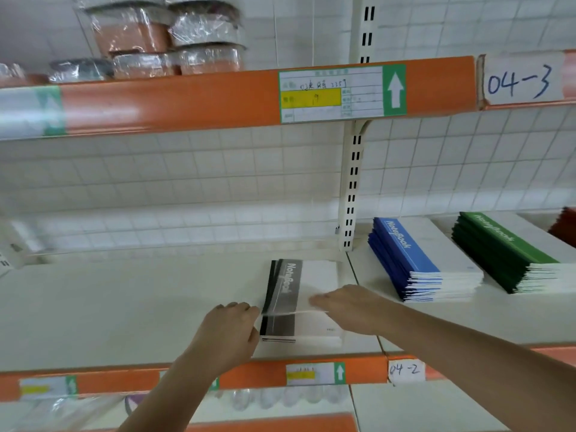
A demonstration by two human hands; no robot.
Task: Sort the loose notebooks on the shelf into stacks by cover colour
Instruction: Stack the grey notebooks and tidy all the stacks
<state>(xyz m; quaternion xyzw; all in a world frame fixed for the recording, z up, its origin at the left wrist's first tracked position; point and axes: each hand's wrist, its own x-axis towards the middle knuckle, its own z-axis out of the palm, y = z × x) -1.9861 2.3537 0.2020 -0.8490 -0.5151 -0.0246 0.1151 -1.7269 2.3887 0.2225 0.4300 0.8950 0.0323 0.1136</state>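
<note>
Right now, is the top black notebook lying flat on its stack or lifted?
Lifted at its near edge: the top black notebook tilts above the black stack, a gap showing. Right hand rests on it.

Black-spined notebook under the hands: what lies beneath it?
The black-spined white notebook tops a short stack of similar notebooks on the cream shelf. Lower covers are hidden.

Plastic-wrapped rolls of tape (174, 39) on the upper shelf, handwritten "04-3" label (519, 81), green-arrow price tag (343, 93), white gridded backing wall (187, 169).
</note>
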